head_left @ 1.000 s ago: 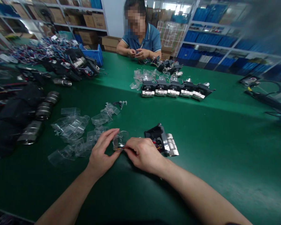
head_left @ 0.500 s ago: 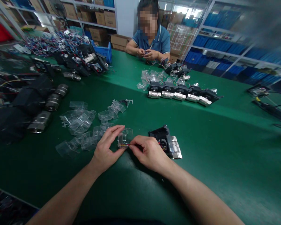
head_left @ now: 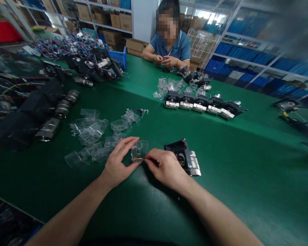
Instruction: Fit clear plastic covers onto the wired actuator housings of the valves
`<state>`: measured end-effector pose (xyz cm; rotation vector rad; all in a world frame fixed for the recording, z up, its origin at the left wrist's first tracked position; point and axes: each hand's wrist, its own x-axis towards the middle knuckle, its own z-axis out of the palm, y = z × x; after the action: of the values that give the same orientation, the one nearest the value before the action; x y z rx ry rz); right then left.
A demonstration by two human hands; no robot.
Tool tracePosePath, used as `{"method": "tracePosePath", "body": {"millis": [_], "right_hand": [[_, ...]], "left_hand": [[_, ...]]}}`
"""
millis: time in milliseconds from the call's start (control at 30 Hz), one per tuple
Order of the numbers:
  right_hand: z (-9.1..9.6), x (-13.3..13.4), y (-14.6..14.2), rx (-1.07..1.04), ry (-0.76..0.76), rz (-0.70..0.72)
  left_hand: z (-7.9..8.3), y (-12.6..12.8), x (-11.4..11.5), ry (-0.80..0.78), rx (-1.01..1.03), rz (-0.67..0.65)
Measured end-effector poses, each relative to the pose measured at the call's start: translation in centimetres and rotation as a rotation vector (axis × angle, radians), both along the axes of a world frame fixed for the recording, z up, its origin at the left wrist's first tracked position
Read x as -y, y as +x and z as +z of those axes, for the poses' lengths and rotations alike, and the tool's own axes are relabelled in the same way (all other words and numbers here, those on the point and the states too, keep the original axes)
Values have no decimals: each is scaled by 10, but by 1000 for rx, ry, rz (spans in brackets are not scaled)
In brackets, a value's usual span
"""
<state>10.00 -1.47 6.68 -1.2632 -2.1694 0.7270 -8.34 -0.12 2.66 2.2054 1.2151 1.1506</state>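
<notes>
My left hand (head_left: 118, 164) pinches a small clear plastic cover (head_left: 139, 150) just above the green table (head_left: 246, 164). Thin coloured wires (head_left: 138, 159) run under the cover. My right hand (head_left: 166, 169) pinches those wires at the cover's right edge. Just right of my right hand lies a black unit with a metal end (head_left: 186, 159); the wires seem to lead to it, though my hand hides the link.
Several loose clear covers (head_left: 92, 135) lie to the left. Black parts with metal cylinders (head_left: 51, 116) sit at far left. A row of finished black units (head_left: 202, 104) lies further back. A person in a blue shirt (head_left: 170, 44) works across the table. Shelves with boxes stand behind.
My hands have kept their grip on the cover and wires. The camera has turned slightly, so everything has shifted a little right and down in view.
</notes>
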Motion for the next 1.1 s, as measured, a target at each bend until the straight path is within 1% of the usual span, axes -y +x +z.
{"method": "tracePosePath", "body": {"millis": [167, 300, 533, 733, 800, 967, 1033, 1100], "right_hand": [[0, 0, 1, 16, 0, 22], [0, -1, 3, -2, -4, 68], [3, -2, 5, 38, -44, 131], [3, -2, 4, 62, -60, 117], [4, -2, 5, 74, -70, 125], [13, -4, 8, 111, -121, 197], [14, -4, 8, 114, -135, 165], [15, -4, 7, 111, -146, 102]], "left_hand": [[0, 0, 0, -7, -7, 10], [1, 0, 0, 19, -24, -1], [1, 1, 1, 81, -55, -56], [-2, 4, 4, 73, -77, -111], [-3, 5, 5, 72, -76, -126], [-5, 7, 4, 89, -72, -113], [-6, 7, 4, 97, -68, -114], [-6, 7, 4, 106, -68, -122]]}}
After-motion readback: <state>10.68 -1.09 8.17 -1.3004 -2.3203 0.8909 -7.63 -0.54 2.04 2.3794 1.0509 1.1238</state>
